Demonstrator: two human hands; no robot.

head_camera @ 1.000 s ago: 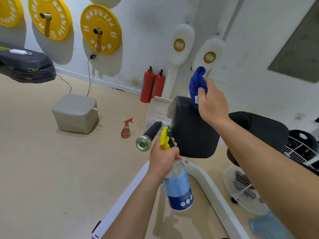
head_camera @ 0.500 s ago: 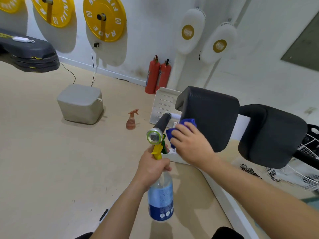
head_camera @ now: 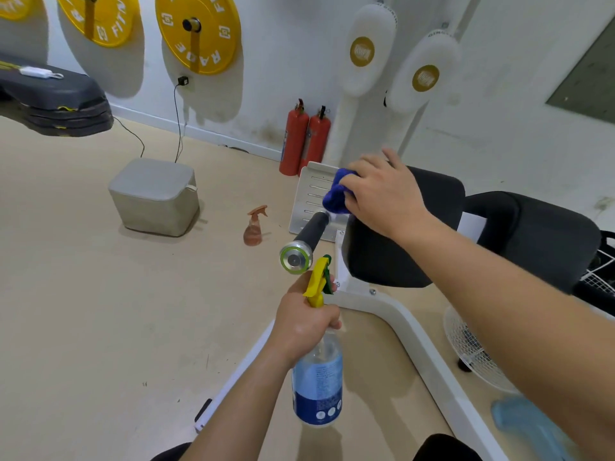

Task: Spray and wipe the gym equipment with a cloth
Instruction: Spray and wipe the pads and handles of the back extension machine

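My left hand (head_camera: 304, 322) grips the neck of a clear spray bottle (head_camera: 317, 384) with a blue label and a yellow-green trigger head, held just below the machine's handle. That handle (head_camera: 306, 239) is a black grip with a silver end cap. My right hand (head_camera: 382, 194) holds a bunched blue cloth (head_camera: 336, 196) against the left top corner of a black pad (head_camera: 399, 257), right above the inner end of the handle. A second black pad (head_camera: 545, 237) sits further right on the same white frame (head_camera: 409, 331).
A grey block (head_camera: 154, 196) and a small orange spray bottle (head_camera: 254, 226) stand on the beige floor to the left. Two red fire extinguishers (head_camera: 304, 138) lean at the wall. Yellow weight plates (head_camera: 198, 31) hang above. A white fan (head_camera: 472, 351) and a light blue cloth (head_camera: 529, 424) lie lower right.
My right hand with the blue cloth has moved up from beside the handle's end cap to the pad's top left corner. The spray bottle in my left hand has stayed below the handle.
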